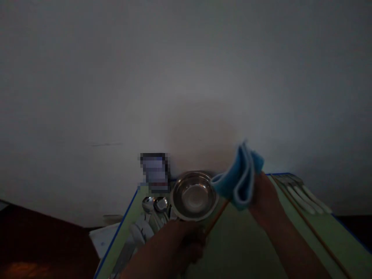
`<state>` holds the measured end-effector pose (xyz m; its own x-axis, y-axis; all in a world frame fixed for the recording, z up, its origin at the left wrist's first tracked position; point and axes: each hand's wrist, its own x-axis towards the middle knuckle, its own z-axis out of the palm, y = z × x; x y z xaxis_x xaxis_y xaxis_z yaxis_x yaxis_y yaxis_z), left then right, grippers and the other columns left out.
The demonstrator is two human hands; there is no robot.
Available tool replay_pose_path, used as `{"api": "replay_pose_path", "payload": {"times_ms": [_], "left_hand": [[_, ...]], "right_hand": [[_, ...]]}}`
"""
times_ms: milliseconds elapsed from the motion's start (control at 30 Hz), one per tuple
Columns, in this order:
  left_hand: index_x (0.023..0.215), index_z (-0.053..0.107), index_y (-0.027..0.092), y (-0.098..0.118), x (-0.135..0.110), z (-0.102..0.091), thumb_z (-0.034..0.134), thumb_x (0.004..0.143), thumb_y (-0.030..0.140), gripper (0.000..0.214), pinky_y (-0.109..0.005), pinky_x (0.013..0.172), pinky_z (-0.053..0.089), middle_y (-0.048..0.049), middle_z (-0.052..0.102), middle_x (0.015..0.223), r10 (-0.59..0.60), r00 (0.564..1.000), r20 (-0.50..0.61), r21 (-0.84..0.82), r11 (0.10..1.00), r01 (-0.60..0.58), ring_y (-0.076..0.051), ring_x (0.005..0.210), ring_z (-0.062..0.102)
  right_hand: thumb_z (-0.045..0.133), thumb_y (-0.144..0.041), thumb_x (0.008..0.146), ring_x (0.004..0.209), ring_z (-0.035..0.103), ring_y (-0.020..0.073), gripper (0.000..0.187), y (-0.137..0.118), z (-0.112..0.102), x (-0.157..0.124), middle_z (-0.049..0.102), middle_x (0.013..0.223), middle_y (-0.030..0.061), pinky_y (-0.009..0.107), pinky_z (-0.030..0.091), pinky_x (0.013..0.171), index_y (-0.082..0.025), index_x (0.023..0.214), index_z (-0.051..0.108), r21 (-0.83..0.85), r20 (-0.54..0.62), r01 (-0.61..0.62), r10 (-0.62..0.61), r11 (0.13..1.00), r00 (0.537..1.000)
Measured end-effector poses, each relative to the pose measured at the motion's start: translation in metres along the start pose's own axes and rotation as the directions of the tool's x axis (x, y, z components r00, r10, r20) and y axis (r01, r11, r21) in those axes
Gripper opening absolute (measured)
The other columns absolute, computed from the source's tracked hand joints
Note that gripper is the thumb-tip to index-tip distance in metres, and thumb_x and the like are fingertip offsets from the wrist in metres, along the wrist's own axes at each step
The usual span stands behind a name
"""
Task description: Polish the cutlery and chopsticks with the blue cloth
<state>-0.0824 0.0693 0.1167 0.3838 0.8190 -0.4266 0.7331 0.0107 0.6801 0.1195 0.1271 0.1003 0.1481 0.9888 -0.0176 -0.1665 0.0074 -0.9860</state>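
Note:
My left hand [186,242] is closed around the near end of a thin brown wooden chopstick [216,220], which slants up to the right. My right hand [266,201] grips a folded blue cloth [240,182] with pale edges. The far end of the chopstick disappears behind the cloth, so I cannot tell whether the cloth wraps it. Just beyond my left hand stands a round metal bowl [195,197], with nothing visible inside.
The green table [232,248] has a blue edge and meets a pale wall. On its left lie metal spoons [149,203] and white utensils [142,230], near a blurred-out device [156,172]. Several white-handled forks [305,197] and another thin brown stick [310,226] lie on the right.

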Motion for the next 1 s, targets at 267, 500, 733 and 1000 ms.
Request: {"api": "replay_pose_path", "payload": {"times_ms": [267, 500, 733, 1000], "left_hand": [[0.076, 0.064, 0.021, -0.027, 0.023, 0.012, 0.047, 0.070, 0.019, 0.018, -0.021, 0.055, 0.039, 0.0007, 0.068, 0.077, -0.024, 0.999, -0.043, 0.181, 0.983, 0.032, -0.016, 0.065, 0.060], [0.087, 0.064, 0.023, -0.012, 0.023, 0.011, 0.045, 0.078, 0.022, 0.021, -0.024, 0.066, 0.045, -0.0018, 0.071, 0.087, 0.044, 0.992, -0.121, 0.150, 0.988, -0.026, -0.019, 0.081, 0.064], [0.091, 0.062, 0.023, 0.011, 0.012, 0.007, 0.041, 0.086, 0.027, 0.022, -0.027, 0.072, 0.044, -0.0015, 0.069, 0.091, 0.202, 0.959, -0.201, 0.209, 0.965, -0.159, -0.018, 0.084, 0.063], [0.086, 0.063, 0.018, 0.025, 0.013, 0.017, 0.044, 0.079, 0.017, 0.020, -0.030, 0.075, 0.045, -0.0068, 0.068, 0.090, 0.194, 0.957, -0.215, 0.304, 0.945, -0.123, -0.020, 0.083, 0.062]], "right_hand": [[0.040, -0.053, 0.082, 0.076, 0.053, 0.0157, 0.038, 0.011, 0.024, -0.009, 0.059, 0.081, 0.0006, 0.028, 0.039, 0.072, -0.019, 0.084, 0.056, -0.345, 0.245, 0.017, 0.073, 0.939, 0.967], [0.041, -0.054, 0.081, 0.069, 0.050, 0.0143, 0.038, 0.004, 0.010, -0.002, 0.055, 0.074, -0.0002, 0.026, 0.039, 0.065, -0.019, 0.079, 0.053, -0.401, 0.275, 0.048, 0.070, 0.915, 0.959], [0.043, -0.054, 0.080, 0.070, 0.048, 0.0135, 0.037, -0.004, 0.000, -0.004, 0.050, 0.071, -0.0014, 0.027, 0.038, 0.069, -0.018, 0.077, 0.051, -0.339, 0.209, 0.150, -0.081, 0.929, 0.975], [0.039, -0.049, 0.084, 0.067, 0.047, 0.0134, 0.034, -0.008, 0.010, -0.017, 0.050, 0.069, -0.0006, 0.027, 0.037, 0.066, -0.018, 0.073, 0.047, -0.331, 0.357, 0.301, -0.176, 0.894, 0.917]]}}
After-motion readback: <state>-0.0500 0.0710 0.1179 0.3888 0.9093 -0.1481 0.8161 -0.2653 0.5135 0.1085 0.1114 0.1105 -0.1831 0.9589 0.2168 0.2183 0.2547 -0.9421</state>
